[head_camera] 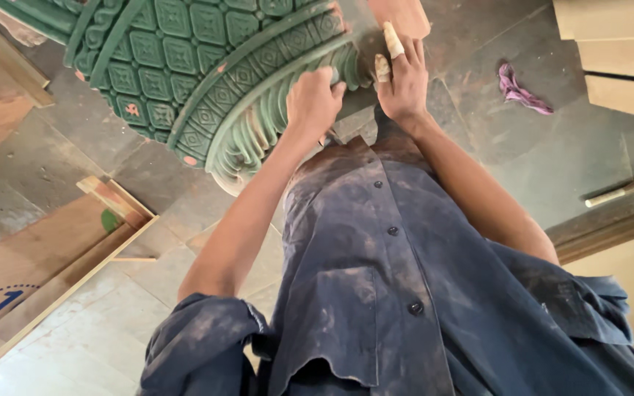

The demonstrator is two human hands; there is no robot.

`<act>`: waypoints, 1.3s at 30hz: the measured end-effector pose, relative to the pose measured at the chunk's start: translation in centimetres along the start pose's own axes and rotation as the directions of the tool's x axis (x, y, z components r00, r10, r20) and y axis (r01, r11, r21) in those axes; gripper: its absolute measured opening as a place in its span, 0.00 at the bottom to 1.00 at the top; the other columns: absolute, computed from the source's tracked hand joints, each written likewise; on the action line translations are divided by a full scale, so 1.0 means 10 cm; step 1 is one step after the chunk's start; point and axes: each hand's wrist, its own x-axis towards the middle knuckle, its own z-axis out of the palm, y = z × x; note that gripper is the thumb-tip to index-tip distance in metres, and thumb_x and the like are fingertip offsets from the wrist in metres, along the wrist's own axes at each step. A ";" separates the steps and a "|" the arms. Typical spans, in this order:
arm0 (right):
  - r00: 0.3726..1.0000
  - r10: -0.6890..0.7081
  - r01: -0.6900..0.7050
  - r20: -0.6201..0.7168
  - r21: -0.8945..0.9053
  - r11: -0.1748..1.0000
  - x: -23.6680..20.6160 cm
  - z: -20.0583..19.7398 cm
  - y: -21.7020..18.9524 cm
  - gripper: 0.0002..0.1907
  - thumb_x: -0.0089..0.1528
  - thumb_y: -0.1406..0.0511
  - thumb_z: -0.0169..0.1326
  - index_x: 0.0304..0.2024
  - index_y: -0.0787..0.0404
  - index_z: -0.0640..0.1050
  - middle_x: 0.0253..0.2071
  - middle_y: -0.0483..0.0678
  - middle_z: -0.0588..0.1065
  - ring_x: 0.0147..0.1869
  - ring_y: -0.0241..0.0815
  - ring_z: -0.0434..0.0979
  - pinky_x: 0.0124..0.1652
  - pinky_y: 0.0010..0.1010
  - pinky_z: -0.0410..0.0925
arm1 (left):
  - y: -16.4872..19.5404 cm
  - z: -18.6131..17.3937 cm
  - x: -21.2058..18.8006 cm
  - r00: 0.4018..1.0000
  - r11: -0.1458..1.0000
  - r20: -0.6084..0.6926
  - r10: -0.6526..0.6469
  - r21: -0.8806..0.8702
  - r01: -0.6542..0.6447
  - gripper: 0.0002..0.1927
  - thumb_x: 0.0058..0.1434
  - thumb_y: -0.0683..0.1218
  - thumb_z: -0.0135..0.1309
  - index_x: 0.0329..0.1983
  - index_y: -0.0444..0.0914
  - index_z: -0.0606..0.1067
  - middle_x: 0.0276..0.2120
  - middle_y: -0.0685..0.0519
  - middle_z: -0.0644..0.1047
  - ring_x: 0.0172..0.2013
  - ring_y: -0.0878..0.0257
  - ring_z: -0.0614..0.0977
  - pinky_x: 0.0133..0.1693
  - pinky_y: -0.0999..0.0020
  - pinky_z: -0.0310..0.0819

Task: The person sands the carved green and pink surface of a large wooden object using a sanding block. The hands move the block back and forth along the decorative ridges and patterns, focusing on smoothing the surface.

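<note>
both hands are up on the rim of the big green carved piece (185, 66), the round thing covered in little square relief tiles with a fluted edge. it fills the top left of the view, and the rim curves down from about 1 o'clock to 7 o'clock, so its edge runs more or less diagonally past the hands.

the left hand (315, 99) is right on the fluted edge, fingers curled over the ribs like a loose fist. looks like it's gripping or pressing the rim, though i can't tell if there's something small tucked inside the fist. from that hand the bulk of the piece sits off at 10 o'clock.

the right hand (405, 81) is just beside it, at roughly 3 o'clock from the left one, flatter and more open, fingers pointing up toward 12. two fingers have pale wraps (392, 40) on them, tape or bandage, hard to say which. its fingertips touch the end of the rim where the ribs stop, and the piece lies at about 9 to 10 o'clock from it. so the left hand is the one more fully on the carving, the right is at its very edge.

everything else is well apart: a pink rag (522, 92) on the stone floor (552, 161) at 3 o'clock, wooden boards (618, 66) top right, a shallow wooden tray (60, 257) down at 8 o'clock. the dusty blue shirt (390, 279) fills the bottom.
</note>
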 end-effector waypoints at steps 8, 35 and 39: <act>0.998 -0.053 0.048 -0.045 -0.092 0.995 -0.01 0.00 -0.04 0.23 0.73 0.66 0.51 0.69 0.65 0.67 0.57 0.60 0.71 0.59 0.65 0.69 0.57 0.48 0.69 | -0.03 0.00 -0.04 0.995 0.994 0.017 0.095 0.061 -0.096 0.11 0.60 0.48 0.59 0.33 0.35 0.75 0.30 0.36 0.78 0.33 0.36 0.82 0.36 0.43 0.75; 0.995 -0.065 0.064 -0.071 -0.025 0.998 0.00 0.00 -0.04 0.20 0.73 0.69 0.52 0.67 0.64 0.69 0.61 0.61 0.71 0.63 0.67 0.68 0.61 0.49 0.67 | -0.06 -0.19 0.04 0.993 0.993 -0.022 0.113 -0.028 -0.114 0.16 0.56 0.53 0.64 0.32 0.36 0.75 0.29 0.38 0.79 0.35 0.35 0.79 0.34 0.42 0.71; 0.999 -0.006 0.006 -0.049 -0.011 1.000 0.00 0.03 -0.02 0.19 0.72 0.69 0.52 0.65 0.65 0.71 0.61 0.61 0.71 0.63 0.68 0.69 0.60 0.50 0.68 | 0.00 -0.13 0.02 0.997 0.995 -0.049 0.065 -0.067 -0.069 0.18 0.59 0.54 0.63 0.32 0.34 0.74 0.29 0.38 0.79 0.36 0.36 0.80 0.35 0.43 0.72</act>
